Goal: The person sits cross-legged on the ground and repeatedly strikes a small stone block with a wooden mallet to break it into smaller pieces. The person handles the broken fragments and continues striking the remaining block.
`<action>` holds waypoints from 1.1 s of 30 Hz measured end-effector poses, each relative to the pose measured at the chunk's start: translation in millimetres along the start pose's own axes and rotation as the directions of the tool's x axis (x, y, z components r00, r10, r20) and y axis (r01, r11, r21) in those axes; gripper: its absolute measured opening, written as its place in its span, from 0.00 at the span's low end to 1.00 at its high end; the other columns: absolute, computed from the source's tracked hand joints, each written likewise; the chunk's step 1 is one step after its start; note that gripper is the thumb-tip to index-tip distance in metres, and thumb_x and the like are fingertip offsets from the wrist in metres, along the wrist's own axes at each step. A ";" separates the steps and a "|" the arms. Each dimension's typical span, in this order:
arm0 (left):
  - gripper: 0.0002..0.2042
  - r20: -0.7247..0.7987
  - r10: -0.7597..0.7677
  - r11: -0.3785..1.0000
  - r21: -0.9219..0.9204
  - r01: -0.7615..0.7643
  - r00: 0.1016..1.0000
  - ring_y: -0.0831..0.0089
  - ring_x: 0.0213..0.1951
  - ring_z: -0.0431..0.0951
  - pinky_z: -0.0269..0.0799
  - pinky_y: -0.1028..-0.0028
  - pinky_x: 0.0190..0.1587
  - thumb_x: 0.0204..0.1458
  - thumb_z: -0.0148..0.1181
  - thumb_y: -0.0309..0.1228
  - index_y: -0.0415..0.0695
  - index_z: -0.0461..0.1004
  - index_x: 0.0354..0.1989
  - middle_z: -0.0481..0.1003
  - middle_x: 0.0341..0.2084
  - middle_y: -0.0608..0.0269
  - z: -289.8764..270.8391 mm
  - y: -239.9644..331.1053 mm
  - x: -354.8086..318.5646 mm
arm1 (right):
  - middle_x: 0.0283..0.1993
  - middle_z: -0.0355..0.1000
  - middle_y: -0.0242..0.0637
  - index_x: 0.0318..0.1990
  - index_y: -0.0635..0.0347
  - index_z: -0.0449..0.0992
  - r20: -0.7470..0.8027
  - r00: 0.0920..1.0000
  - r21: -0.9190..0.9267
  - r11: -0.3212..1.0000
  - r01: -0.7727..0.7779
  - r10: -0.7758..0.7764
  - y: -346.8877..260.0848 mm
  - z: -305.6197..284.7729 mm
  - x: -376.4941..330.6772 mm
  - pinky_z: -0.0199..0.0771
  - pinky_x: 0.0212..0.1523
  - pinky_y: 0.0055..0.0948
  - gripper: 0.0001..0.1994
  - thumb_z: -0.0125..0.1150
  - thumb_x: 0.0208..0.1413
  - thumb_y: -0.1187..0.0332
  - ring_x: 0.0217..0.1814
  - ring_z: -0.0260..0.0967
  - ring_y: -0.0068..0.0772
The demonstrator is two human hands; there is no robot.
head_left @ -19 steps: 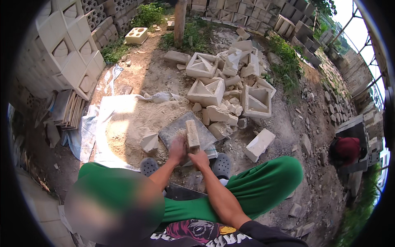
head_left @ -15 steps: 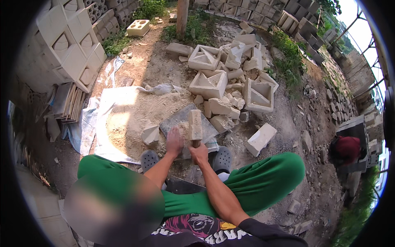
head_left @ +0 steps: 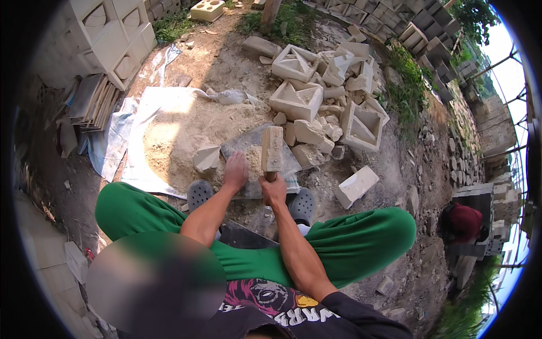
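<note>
My right hand [head_left: 274,190] is closed around the short handle of a wooden mallet [head_left: 272,148]. The blocky, dust-covered mallet head points away from me, over a dark grey slab [head_left: 241,142] on the ground between my feet. To its left, my left hand [head_left: 236,170] lies palm down at the slab, fingers stretched forward next to pale crumbs and powder. Whatever is beneath that palm is hidden. A pale angular chunk of block [head_left: 206,159] rests just left of the slab.
Broken pale blocks [head_left: 296,101] are heaped beyond the slab. A white sheet [head_left: 135,144] under spread powder lies at left, near stacked thin boards [head_left: 99,101]. One loose block [head_left: 357,187] sits at right. A person in a dark red top [head_left: 464,222] is farther right.
The whole view has shifted, so the slab, the hands and the mallet appear higher in it. The mallet head looks slightly larger. Both hands keep nearly the same places relative to each other.
</note>
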State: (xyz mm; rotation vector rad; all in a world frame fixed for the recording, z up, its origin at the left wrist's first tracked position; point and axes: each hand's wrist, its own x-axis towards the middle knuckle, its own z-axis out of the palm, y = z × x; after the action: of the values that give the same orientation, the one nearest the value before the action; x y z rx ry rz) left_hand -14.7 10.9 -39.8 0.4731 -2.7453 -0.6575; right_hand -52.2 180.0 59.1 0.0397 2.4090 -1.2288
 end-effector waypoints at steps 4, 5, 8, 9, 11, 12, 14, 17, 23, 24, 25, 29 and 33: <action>0.16 -0.022 0.002 0.977 -0.212 -0.007 1.000 0.51 0.60 0.70 0.62 0.55 0.64 0.58 0.52 0.31 0.40 0.75 0.53 0.74 0.56 0.48 -2.3 0.9 10.1 | 0.37 0.80 0.50 0.41 0.64 0.80 0.075 0.996 -0.102 0.994 -0.029 0.037 -3.3 -6.1 5.8 0.75 0.44 0.40 0.23 0.66 0.44 0.53 0.41 0.78 0.51; 0.14 -0.078 -0.007 0.980 -0.200 -0.009 0.997 0.51 0.59 0.71 0.64 0.56 0.63 0.57 0.54 0.31 0.41 0.76 0.50 0.75 0.53 0.49 -3.8 1.0 9.2 | 0.36 0.80 0.51 0.41 0.65 0.79 0.094 0.994 -0.185 0.982 -0.039 0.057 -3.4 -7.6 5.2 0.75 0.43 0.40 0.23 0.67 0.44 0.54 0.40 0.78 0.50; 0.10 -0.180 -0.044 0.987 -0.160 0.015 0.983 0.52 0.57 0.73 0.67 0.58 0.61 0.56 0.58 0.32 0.43 0.80 0.43 0.77 0.50 0.52 -6.8 3.6 6.5 | 0.35 0.80 0.51 0.40 0.66 0.79 0.076 0.994 -0.277 0.959 -0.058 0.082 6.4 -5.0 6.0 0.75 0.43 0.40 0.22 0.67 0.45 0.55 0.40 0.79 0.49; 0.10 -0.169 -0.065 0.988 -0.147 0.040 0.983 0.54 0.57 0.73 0.66 0.57 0.61 0.55 0.58 0.33 0.44 0.80 0.42 0.77 0.51 0.53 -8.0 3.6 6.5 | 0.35 0.80 0.51 0.40 0.66 0.79 0.060 0.997 -0.233 0.972 -0.042 0.057 7.5 -2.3 6.1 0.75 0.43 0.40 0.22 0.67 0.45 0.55 0.40 0.79 0.49; 0.09 -0.127 -0.053 0.992 -0.117 0.038 0.990 0.55 0.58 0.73 0.65 0.57 0.62 0.55 0.59 0.34 0.46 0.81 0.40 0.77 0.51 0.55 -11.3 3.5 6.8 | 0.36 0.80 0.51 0.40 0.66 0.80 0.026 1.000 -0.148 0.989 -0.012 0.016 7.4 -1.0 3.9 0.75 0.43 0.40 0.22 0.67 0.45 0.54 0.40 0.79 0.49; 0.09 -0.095 -0.019 0.995 -0.102 0.009 0.995 0.55 0.58 0.73 0.65 0.57 0.62 0.55 0.59 0.35 0.46 0.81 0.40 0.77 0.51 0.56 -13.0 3.3 8.9 | 0.36 0.80 0.51 0.40 0.65 0.80 0.026 1.000 -0.107 0.994 -0.005 0.008 4.8 -1.0 3.3 0.75 0.43 0.40 0.22 0.67 0.45 0.55 0.40 0.79 0.49; 0.09 -0.086 0.032 0.997 -0.061 -0.038 0.996 0.56 0.58 0.73 0.64 0.58 0.63 0.55 0.60 0.35 0.47 0.81 0.40 0.77 0.51 0.56 -12.6 4.6 9.6 | 0.36 0.80 0.51 0.41 0.64 0.80 0.026 1.000 -0.022 1.000 0.012 -0.011 -5.7 0.3 4.6 0.75 0.43 0.41 0.22 0.67 0.45 0.55 0.40 0.79 0.49; 0.10 -0.134 0.012 1.000 -0.013 -0.014 0.991 0.56 0.58 0.73 0.64 0.58 0.63 0.55 0.59 0.35 0.46 0.81 0.40 0.77 0.51 0.56 -6.4 2.0 10.4 | 0.36 0.80 0.52 0.43 0.63 0.80 0.068 0.996 -0.113 0.991 0.070 -0.062 -15.0 0.3 2.9 0.76 0.44 0.42 0.23 0.66 0.45 0.53 0.41 0.79 0.53; 0.11 -0.188 -0.168 0.979 -0.150 0.140 0.968 0.56 0.58 0.73 0.65 0.57 0.62 0.56 0.57 0.33 0.44 0.80 0.44 0.77 0.51 0.55 -3.7 -9.7 7.0 | 0.41 0.78 0.57 0.44 0.61 0.80 0.140 0.985 -0.344 0.938 -0.051 0.105 -4.3 2.5 1.4 0.74 0.48 0.47 0.27 0.65 0.44 0.48 0.48 0.76 0.60; 0.11 -0.202 -0.182 0.976 -0.157 0.151 0.962 0.56 0.58 0.73 0.65 0.57 0.62 0.57 0.56 0.33 0.43 0.80 0.44 0.77 0.51 0.54 -3.0 -11.0 5.2 | 0.41 0.78 0.57 0.44 0.61 0.80 0.123 0.989 -0.302 0.953 -0.037 0.078 -8.8 2.8 -1.9 0.74 0.48 0.47 0.26 0.65 0.44 0.49 0.48 0.76 0.60; 0.11 -0.216 -0.196 0.973 -0.164 0.162 0.957 0.56 0.58 0.73 0.66 0.58 0.61 0.57 0.56 0.33 0.43 0.79 0.44 0.77 0.51 0.54 -3.0 -13.4 3.9 | 0.41 0.78 0.57 0.45 0.61 0.80 0.105 0.993 -0.260 0.965 -0.022 0.051 -12.8 2.7 -6.0 0.74 0.48 0.47 0.26 0.65 0.44 0.49 0.48 0.76 0.61; 0.12 -0.211 -0.211 0.959 -0.234 0.160 0.955 0.54 0.59 0.72 0.66 0.58 0.61 0.58 0.55 0.32 0.41 0.78 0.46 0.76 0.54 0.52 -4.8 -10.6 1.8 | 0.41 0.78 0.58 0.45 0.61 0.80 0.089 0.993 -0.126 0.989 0.083 -0.072 -35.5 -3.1 -12.2 0.74 0.49 0.47 0.26 0.64 0.44 0.50 0.49 0.75 0.62; 0.15 -0.179 -0.211 0.958 -0.232 0.167 0.961 0.51 0.62 0.69 0.64 0.58 0.63 0.59 0.54 0.32 0.39 0.76 0.51 0.72 0.58 0.48 -5.9 -16.2 0.5 | 0.42 0.79 0.56 0.43 0.64 0.80 0.191 0.981 -0.266 0.959 0.096 -0.046 -22.9 4.8 -5.8 0.75 0.47 0.45 0.27 0.66 0.42 0.48 0.47 0.76 0.58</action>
State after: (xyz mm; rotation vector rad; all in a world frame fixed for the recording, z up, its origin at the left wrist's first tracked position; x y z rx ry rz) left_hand -9.2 -5.2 -42.4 0.7165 -2.4236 -0.8891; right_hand -50.1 163.3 76.4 -0.2356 2.4109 -0.8743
